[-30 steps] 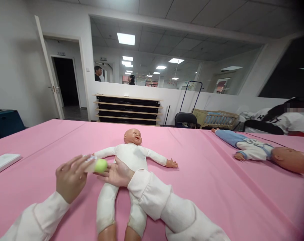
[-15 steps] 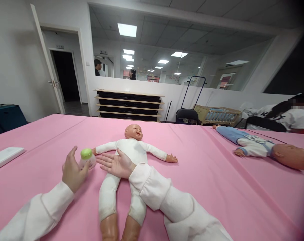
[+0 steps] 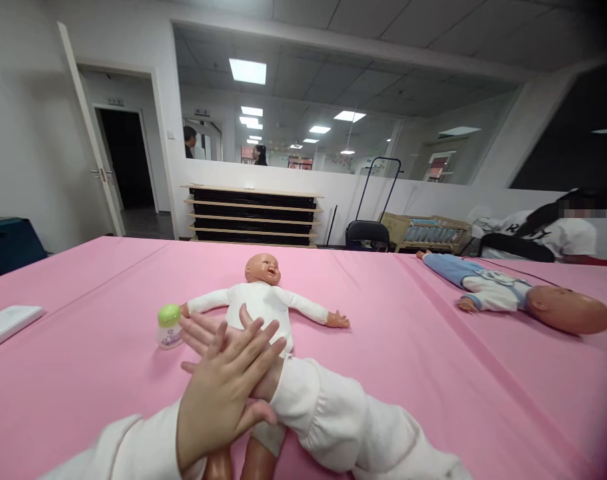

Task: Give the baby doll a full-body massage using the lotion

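My left hand (image 3: pixel 223 383), fingers spread, lies across my right hand (image 3: pixel 203 331), covering much of its palm and wrist. The right hand is turned palm up with its fingers stretched out. Both are above a baby doll (image 3: pixel 256 303) in a white cloth suit, which lies on its back with its arms out. Its hips and most of its legs are hidden behind my hands and sleeve. Just left of my right fingertips stands a small clear bottle (image 3: pixel 169 337) with a green cap, upright beside the doll's hand.
A pink cloth covers the table (image 3: pixel 408 373). On the right lies a second doll (image 3: pixel 493 287) in blue and white. A white flat box (image 3: pixel 11 323) is at the left edge. Beyond are a black chair (image 3: pixel 367 235), a wooden crib (image 3: pixel 428 232) and a seated person (image 3: pixel 548 223).
My left hand has moved right, from beside the bottle onto my right hand. The right hand has stayed palm up over the doll. The bottle stands alone.
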The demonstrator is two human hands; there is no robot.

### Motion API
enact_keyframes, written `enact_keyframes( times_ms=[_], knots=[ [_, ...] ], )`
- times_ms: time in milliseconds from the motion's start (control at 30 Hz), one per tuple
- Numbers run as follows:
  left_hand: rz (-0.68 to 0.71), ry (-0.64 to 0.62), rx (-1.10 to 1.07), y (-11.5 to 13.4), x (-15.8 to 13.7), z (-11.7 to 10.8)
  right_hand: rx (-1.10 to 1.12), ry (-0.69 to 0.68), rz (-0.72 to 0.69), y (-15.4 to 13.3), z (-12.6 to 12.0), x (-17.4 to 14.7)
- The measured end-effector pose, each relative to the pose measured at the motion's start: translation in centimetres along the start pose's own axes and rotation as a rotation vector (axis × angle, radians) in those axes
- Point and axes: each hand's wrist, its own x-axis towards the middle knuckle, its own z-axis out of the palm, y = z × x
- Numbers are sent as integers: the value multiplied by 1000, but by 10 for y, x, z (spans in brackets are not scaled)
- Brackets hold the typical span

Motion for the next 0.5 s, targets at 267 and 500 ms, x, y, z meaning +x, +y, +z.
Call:
enact_keyframes(
  times_ms=[267, 500],
  knots=[
    [83, 13, -45, 12, 4, 9, -327, -665, 157, -27, -37, 70],
    [-19, -15, -32, 10, 12, 11, -435, -214, -213, 4, 3, 13]
  ],
)
